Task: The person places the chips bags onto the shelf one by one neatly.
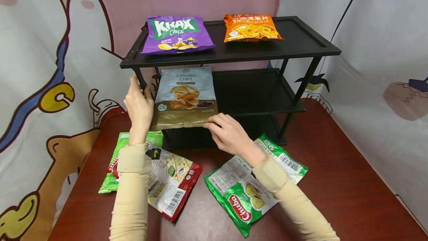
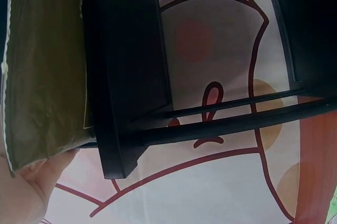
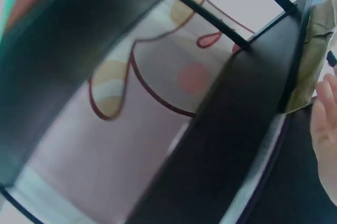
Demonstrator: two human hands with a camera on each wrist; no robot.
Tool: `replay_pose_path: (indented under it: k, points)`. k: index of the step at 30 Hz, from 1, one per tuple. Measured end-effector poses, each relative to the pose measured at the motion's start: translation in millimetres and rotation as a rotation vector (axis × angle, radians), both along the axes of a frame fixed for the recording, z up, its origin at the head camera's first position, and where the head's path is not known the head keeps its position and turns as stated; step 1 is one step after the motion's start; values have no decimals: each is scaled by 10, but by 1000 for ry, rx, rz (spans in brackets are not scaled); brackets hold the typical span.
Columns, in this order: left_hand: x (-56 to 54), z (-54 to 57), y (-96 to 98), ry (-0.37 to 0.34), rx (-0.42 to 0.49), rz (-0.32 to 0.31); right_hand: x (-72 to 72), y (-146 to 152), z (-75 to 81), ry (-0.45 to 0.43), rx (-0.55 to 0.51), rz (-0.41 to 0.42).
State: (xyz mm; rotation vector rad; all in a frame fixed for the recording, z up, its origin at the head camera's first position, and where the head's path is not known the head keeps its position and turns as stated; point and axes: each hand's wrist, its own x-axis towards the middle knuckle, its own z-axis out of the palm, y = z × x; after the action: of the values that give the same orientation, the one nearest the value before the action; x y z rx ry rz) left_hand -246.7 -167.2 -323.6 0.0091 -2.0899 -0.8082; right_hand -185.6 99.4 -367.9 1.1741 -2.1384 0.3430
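A pale blue and gold bag of cassava chips [image 1: 187,92] lies on the middle tier of a black shelf rack [image 1: 247,92], its gold end jutting past the front edge. My right hand [image 1: 230,135] pinches this bag's front right corner. My left hand [image 1: 138,105] is at the bag's left side, by the rack's front left post, fingers pointing up and fairly straight. Up close in the left wrist view, the left hand [image 2: 37,187] touches the gold corner of the bag, which partly covers it. In the right wrist view, the right hand [image 3: 326,129] shows at the edge.
On the top tier lie a purple Krax chips bag [image 1: 178,34] and an orange snack bag [image 1: 252,28]. Below, a green bag [image 1: 153,138], a red and white bag [image 1: 177,185], a green Chuba bag [image 1: 240,196] and another green-edged bag [image 1: 284,159] lie on the brown table [image 1: 351,181].
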Motion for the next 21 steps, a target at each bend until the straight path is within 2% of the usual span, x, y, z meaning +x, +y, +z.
replay_pose_path:
  k: [3, 5, 8, 12, 14, 15, 17, 21]
  points:
    - [5, -3, -5, 4, 1, -2, 28, 119, -113, -92, -13, 53]
    - [9, -4, -4, -3, 2, -6, 43, 200, -206, -202, 30, 54]
    - [13, -2, 3, -13, 3, -11, 57, 330, -350, -472, 150, 17]
    - [10, 0, 2, -8, 1, -7, 59, 492, -518, -893, 340, -107]
    - [10, -2, -1, -7, 1, -4, 68, 564, -589, -1042, 413, -172]
    - [6, -4, -4, -10, 1, -5, 72, 596, -626, -1093, 438, -192]
    - [6, -6, -6, -16, 2, -5, 87, 649, -689, -1134, 467, -210]
    - [10, 2, -6, -25, 7, -6, 126, 694, -779, -1089, 475, -208]
